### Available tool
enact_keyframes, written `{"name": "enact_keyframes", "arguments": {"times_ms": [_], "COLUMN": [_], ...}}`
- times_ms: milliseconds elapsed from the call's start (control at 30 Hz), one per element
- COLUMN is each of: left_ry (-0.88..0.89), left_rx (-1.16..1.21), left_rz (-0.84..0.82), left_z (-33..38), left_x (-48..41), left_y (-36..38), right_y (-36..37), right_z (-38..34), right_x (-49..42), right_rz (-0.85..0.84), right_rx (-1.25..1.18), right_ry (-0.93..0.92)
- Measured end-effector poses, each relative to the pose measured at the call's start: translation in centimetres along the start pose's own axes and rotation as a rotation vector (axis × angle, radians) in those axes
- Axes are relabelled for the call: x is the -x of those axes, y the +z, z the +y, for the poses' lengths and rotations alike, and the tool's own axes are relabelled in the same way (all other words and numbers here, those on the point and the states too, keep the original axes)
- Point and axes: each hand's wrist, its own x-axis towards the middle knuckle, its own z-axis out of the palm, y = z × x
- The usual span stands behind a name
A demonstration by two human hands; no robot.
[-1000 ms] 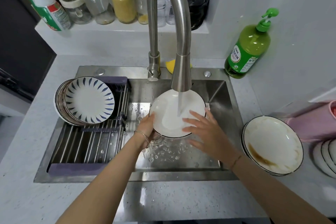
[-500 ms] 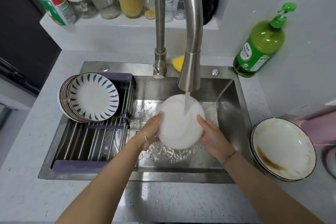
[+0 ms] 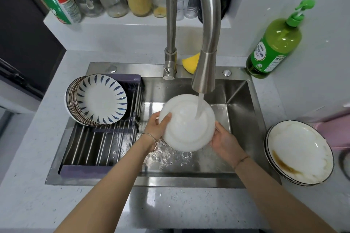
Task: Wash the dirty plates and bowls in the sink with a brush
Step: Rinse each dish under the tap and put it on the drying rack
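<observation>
i hold the plate (image 3: 186,125) over the sink (image 3: 240,100), underside up, under the tap (image 3: 205,70) stream. left hand (image 3: 157,126) grips its left rim, right hand (image 3: 223,139) its right rim.

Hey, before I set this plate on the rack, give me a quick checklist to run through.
1. Grip: left hand and right hand hold the plate at opposite edges. Ok.
2. Rinse: tap water lands on the plate. Ok.
3. Plate clean: the side showing looks white; the other side is hidden. Cannot tell.
4. Rack space: bare bars in front of the stacked plates. Ok.
5. Dishes left: stained plates sit on the counter at right. Not ok.
</observation>
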Motion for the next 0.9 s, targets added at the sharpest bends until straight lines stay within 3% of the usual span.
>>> {"name": "enact_keyframes", "arguments": {"times_ms": [200, 433, 600, 767, 900], "left_ry": [-0.087, -0.128, -0.012, 0.358, 0.427], "left_rx": [-0.139, -0.125, -0.168, -0.194, -0.314], "left_rz": [-0.126, -0.24, -0.219, 0.109, 0.326], "left_z": [0.3, 2.2, 5.3, 7.8, 8.0], "left_x": [0.5, 0.9, 1.9, 2.5, 1.9], "left_y": [-1.8, -6.8, -13.1, -20.2, -23.7], "right_y": [1.4, 9.0, 16.7, 24.4, 29.3], "right_z": [-1.6, -2.8, -2.6, -1.0, 1.4], "right_x": [1.9, 3.3, 2.0, -1.7, -4.5], "right_rz": [-0.063, -0.191, -0.202, -0.179, -0.128], "right_rx": [0.146, 0.249, 0.492, 0.642, 0.616], "right_ry": [-0.022, -0.076, -0.156, -0.179, -0.138]}}
